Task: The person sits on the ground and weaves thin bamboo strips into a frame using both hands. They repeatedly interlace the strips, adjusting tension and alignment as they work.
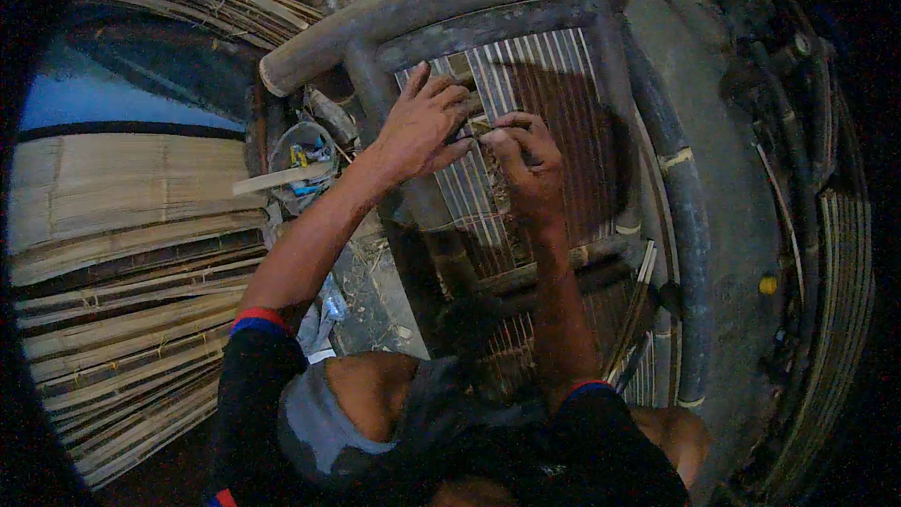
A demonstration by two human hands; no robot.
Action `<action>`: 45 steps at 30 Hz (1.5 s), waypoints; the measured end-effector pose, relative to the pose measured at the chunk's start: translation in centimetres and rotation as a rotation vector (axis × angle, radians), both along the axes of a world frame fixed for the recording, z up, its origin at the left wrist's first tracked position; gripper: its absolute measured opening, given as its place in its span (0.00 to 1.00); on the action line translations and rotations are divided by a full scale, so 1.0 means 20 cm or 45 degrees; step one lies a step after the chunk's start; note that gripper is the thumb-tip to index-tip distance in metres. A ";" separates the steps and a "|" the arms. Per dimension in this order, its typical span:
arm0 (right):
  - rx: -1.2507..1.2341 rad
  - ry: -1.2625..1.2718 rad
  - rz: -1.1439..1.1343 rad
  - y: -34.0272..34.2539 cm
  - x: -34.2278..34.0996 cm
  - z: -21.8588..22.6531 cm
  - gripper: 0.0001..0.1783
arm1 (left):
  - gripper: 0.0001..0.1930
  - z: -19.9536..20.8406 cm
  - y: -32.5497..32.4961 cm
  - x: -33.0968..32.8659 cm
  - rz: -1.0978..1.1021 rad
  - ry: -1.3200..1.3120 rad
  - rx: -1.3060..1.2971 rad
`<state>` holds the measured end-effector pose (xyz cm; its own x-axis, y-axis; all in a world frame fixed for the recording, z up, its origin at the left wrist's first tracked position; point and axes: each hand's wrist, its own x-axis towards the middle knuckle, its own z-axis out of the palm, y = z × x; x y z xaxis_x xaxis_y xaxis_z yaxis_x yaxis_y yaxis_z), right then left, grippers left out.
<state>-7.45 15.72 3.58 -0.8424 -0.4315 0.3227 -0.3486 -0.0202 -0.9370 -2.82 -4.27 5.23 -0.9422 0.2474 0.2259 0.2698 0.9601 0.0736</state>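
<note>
A bamboo frame [441, 2] with thick round poles stands in front of me. Within it is a panel of thin, light and dark slats [549, 70], split by a narrow gap. My left hand [424, 124] rests over the slats left of that gap, its fingers spread and the thumb pointing toward my right hand. Across the gap, my right hand [531, 167] is closed in a pinch at the slat edges. Whatever its fingertips grip is too small to make out. Shadow darkens the panel's right part.
Woven bamboo sheets and split strips [131, 197] are stacked at left. Beside the frame stands a bucket [314, 152] with blue and yellow items, a flat wooden strip [282, 178] across it. Long slats [840, 272] lie at far right, and a small yellow object [769, 284] nearby.
</note>
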 end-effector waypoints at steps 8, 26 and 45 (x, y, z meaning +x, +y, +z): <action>-0.588 -0.399 -0.008 -0.10 -0.03 0.03 0.11 | 0.22 -0.04 0.06 -0.13 -0.003 -0.142 -0.147; -0.597 -0.749 -0.019 -0.09 0.07 0.05 0.16 | 0.14 -0.03 0.13 -0.04 -0.378 -0.198 0.665; 0.700 0.249 -0.122 0.36 0.30 -0.36 0.08 | 0.22 -0.07 -0.09 -0.21 -0.228 0.116 -0.031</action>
<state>-1.36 22.91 -3.66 -0.8333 -0.5043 0.2266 -0.4923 0.4904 -0.7191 -7.09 -6.04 3.85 -0.8587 0.4157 0.2997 0.4408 0.8974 0.0182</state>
